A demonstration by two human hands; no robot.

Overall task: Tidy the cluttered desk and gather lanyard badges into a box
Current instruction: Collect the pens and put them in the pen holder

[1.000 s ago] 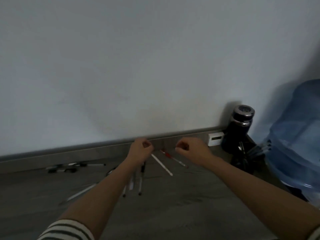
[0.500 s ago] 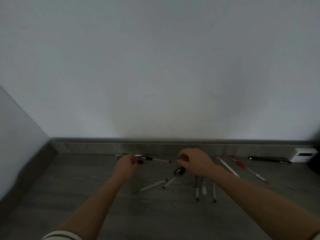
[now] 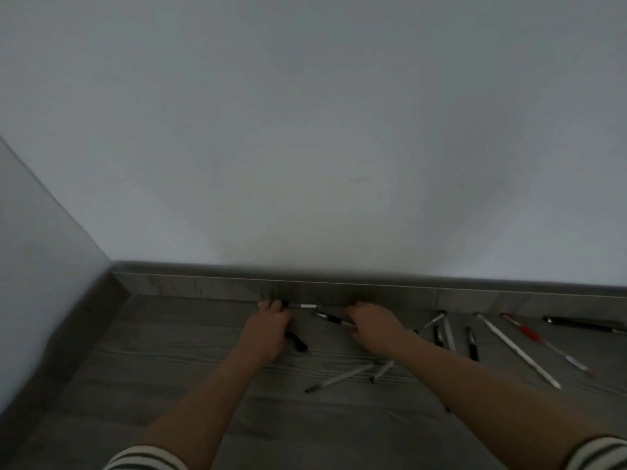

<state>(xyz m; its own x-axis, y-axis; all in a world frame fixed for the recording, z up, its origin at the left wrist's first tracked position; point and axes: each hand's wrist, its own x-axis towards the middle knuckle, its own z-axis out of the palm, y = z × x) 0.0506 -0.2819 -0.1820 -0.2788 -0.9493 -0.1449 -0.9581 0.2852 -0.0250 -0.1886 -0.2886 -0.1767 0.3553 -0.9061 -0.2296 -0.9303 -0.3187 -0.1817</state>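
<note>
Looks like the pen round-up part of the tidy to me. Both hands are out at the far side of the tabletop (image 3: pixel 169 385), by the raised back ledge (image 3: pixel 203 288).

The left hand (image 3: pixel 268 329) is knuckles-up. Its fingers (image 3: pixel 269 305) curl down right at the ledge and touch the end of a black-and-white marker (image 3: pixel 303 305) that runs off toward 3 o'clock. A stubby black marker (image 3: pixel 298 342) pokes out from under the palm at about 4 o'clock.

The right hand (image 3: pixel 373 329) is humped over one end of a black-and-silver pen (image 3: pixel 330 318) that sticks out at its 10 o'clock. I honestly can't tell if either hand is gripping or just resting on top, since the fingertips are tucked under and it's really dim.

No lanyard badges or box anywhere in view, so I'd guess that bit hasn't started.

The next move probably needs a low pinch on those thin round barrels, because they'll likely roll on a surface this smooth. There's plenty left to collect:
- two crossed grey pens (image 3: pixel 342 376) at the right hand's 6 o'clock
- out toward 3 o'clock, a dark pen (image 3: pixel 472 344), a long white pen (image 3: pixel 515 352), a red pen (image 3: pixel 532 335) and a black pen (image 3: pixel 576 323) near the ledge

The tabletop is grey wood-grain. There's a plain pale wall (image 3: pixel 305 130) at 12 o'clock and a side panel (image 3: pixel 34 249) closing the corner at 9 o'clock. Striped sleeves (image 3: pixel 146 459) show at the bottom.
</note>
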